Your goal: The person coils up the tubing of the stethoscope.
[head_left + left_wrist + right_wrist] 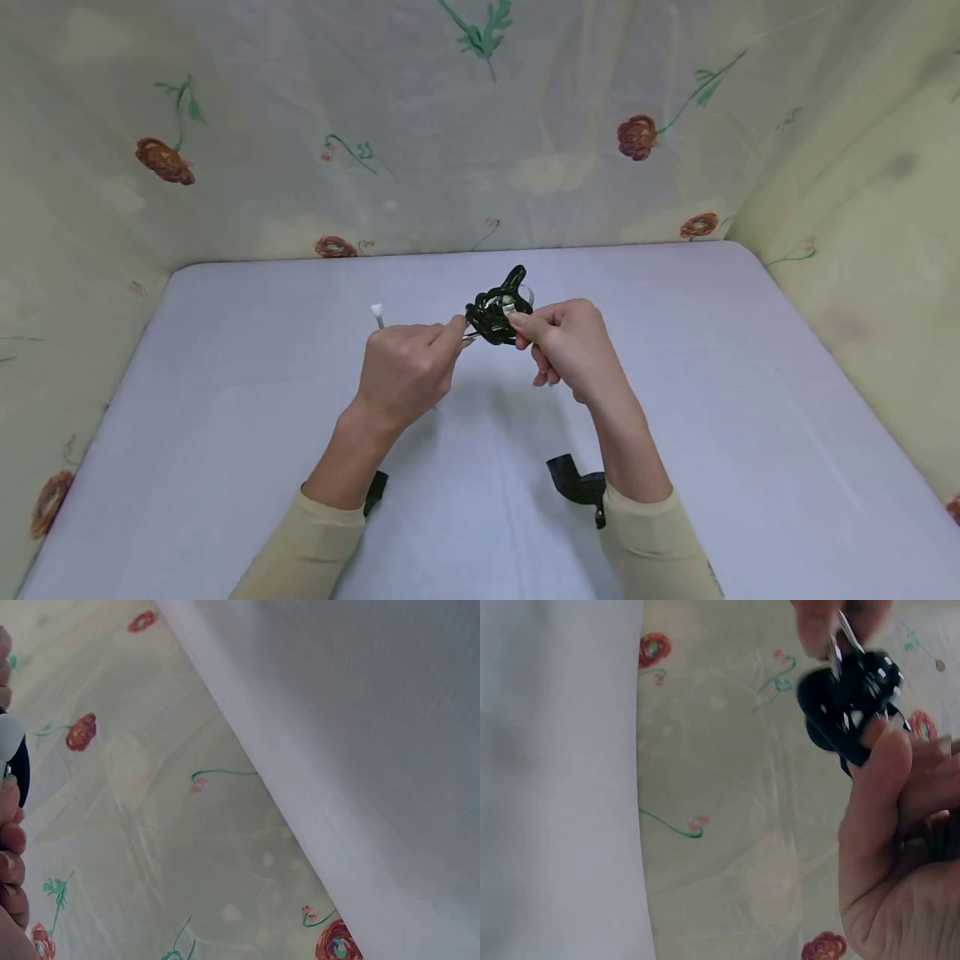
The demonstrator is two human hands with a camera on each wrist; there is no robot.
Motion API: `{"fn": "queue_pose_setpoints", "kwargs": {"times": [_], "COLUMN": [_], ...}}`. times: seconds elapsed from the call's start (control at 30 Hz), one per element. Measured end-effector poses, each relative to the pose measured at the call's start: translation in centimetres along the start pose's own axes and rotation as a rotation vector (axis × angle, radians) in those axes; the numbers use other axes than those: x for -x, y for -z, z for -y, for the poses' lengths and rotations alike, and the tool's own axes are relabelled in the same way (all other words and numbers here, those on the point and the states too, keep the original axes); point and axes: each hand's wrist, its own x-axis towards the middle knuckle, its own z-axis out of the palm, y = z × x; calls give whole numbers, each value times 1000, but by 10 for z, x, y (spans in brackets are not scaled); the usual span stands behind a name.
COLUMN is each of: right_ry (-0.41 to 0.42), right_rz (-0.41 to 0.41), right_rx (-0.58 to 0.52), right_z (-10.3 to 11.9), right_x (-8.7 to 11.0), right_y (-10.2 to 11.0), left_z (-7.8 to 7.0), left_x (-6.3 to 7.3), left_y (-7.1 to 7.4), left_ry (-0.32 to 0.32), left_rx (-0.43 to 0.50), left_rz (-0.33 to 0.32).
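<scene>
A stethoscope is held up above the white table in the head view, its black tubing [495, 315] bunched into a tangle. My left hand [411, 362], on the left, grips its metal ear tubes, fingers curled around them. One white ear tip [377, 310] sticks out above that hand. On the right, the thumb and fingers of my right hand [573, 342] pinch the bunch's near side. A round, pale disc shows partly behind the tubing. In the right wrist view two metal rods run from the left fingers into the black tubing [855, 694]. Much of the left hand's grip is hidden.
Both hands are over a table [247, 467] with a white cover. A flowered curtain [420, 167] hangs behind it and along both sides. Black wrist mounts [577, 483] show beside the forearms, below the hands.
</scene>
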Motion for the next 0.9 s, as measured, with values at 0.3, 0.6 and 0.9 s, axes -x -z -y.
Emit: {"fn": "queue_pose_setpoints", "kwargs": {"times": [0.3, 0.6, 0.9], "right_ry": [19, 160, 170], "right_rz": [-33, -209, -159], "right_rx": [-209, -234, -5], "right_z": [-2, -7, 0], "right_x": [-6, -9, -2], "right_y": [-4, -16, -17], "left_z": [0, -4, -9], "left_x": [-3, -3, -3], "left_y": [2, -2, -4], "left_ry": [30, 123, 225], "left_rx": [-34, -33, -2], "left_rz": [-2, 32, 123]}}
